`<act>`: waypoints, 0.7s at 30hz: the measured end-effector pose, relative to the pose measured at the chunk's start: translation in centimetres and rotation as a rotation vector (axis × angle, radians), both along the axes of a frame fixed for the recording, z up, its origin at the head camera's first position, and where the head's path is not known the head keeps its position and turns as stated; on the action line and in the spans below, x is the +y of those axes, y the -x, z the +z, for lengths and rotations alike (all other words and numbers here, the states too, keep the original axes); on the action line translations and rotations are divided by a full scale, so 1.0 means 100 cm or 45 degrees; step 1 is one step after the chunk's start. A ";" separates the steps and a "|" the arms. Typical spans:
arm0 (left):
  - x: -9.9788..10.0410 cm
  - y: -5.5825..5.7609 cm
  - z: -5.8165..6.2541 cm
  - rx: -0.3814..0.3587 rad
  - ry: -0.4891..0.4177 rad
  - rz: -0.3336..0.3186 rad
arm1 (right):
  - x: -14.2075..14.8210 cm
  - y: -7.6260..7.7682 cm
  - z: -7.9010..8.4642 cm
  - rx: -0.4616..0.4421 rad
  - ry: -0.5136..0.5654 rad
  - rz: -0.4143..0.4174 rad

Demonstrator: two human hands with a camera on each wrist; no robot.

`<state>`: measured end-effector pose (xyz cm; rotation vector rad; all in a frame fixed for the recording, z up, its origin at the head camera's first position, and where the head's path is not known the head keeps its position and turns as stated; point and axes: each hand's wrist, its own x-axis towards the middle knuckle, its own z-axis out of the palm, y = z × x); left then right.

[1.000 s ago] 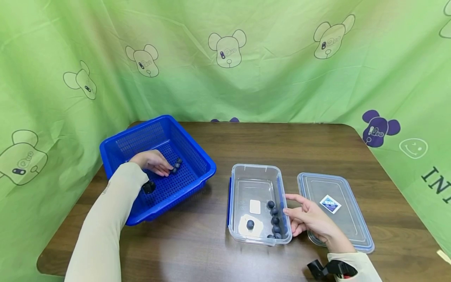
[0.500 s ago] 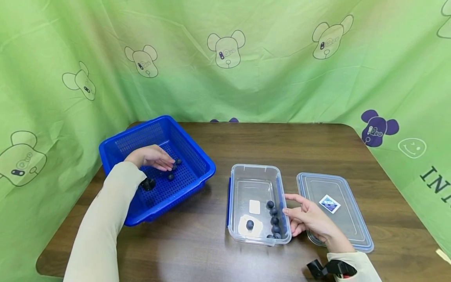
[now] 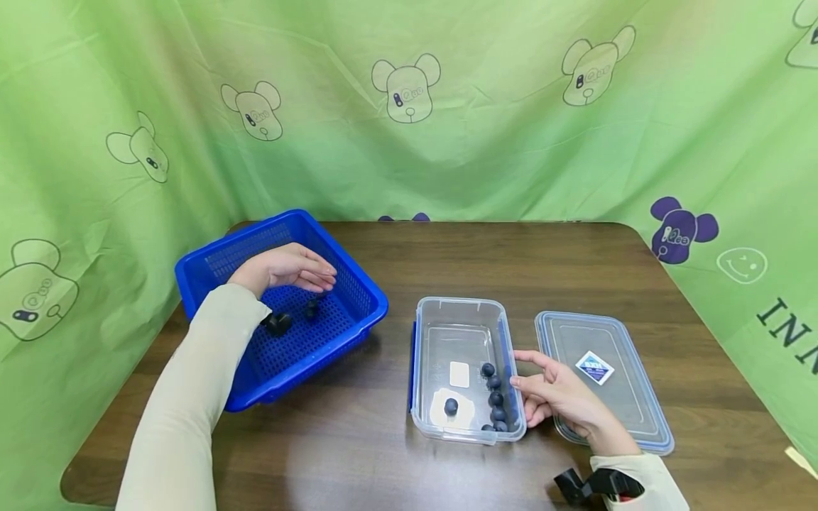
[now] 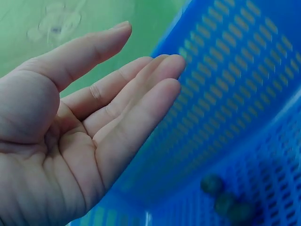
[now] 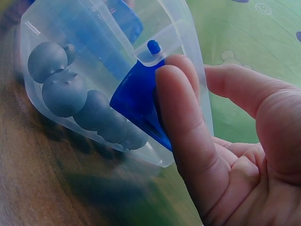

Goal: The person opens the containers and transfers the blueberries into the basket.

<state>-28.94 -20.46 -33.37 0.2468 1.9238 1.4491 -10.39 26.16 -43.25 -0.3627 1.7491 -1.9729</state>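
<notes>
My left hand (image 3: 292,268) hovers in the blue plastic basket (image 3: 373,305); its palm shows bare in the left wrist view, fingers loosely bent. Beneath it, blueberries (image 3: 312,308) lie on the perforated basket floor, partly hidden in the head view. My right hand (image 3: 562,394) holds the side of the clear plastic container (image 3: 441,333), thumb and fingers at its right wall. In the right wrist view those fingers lie against the blue latch flap (image 5: 141,99). Several blueberries (image 5: 65,93) line that wall inside the container, and a single blueberry (image 3: 451,407) sits apart.
A clear lid (image 3: 623,383) with a diamond-shaped sticker lies on the table to the right of the container. Brown wooden tabletop (image 3: 358,454) spreads between basket and container. Green printed cloth (image 3: 486,156) hangs behind and at both sides.
My left hand has moved away from me and to the right, rising off the blueberries in the basket. Those blueberries have shifted on the floor. The right hand keeps its hold on the container.
</notes>
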 end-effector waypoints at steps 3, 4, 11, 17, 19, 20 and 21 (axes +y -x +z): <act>0.012 -0.003 0.008 0.010 0.002 -0.047 | 0.000 0.000 0.001 0.005 -0.002 -0.002; 0.017 -0.004 0.010 0.014 0.010 -0.060 | 0.000 0.000 0.001 0.005 -0.002 -0.001; 0.050 -0.010 0.018 0.021 0.018 -0.149 | 0.000 0.001 0.000 0.011 0.008 -0.002; 0.081 -0.018 0.026 0.031 0.022 -0.263 | 0.000 0.001 -0.001 0.010 0.006 -0.001; 0.091 -0.020 0.028 0.038 0.028 -0.309 | 0.000 0.001 -0.002 0.010 0.007 0.000; 0.096 -0.022 0.029 0.038 0.034 -0.328 | 0.000 0.001 -0.002 0.010 0.008 0.000; 0.101 -0.023 0.030 0.037 0.040 -0.346 | 0.000 0.001 -0.002 0.010 0.007 -0.001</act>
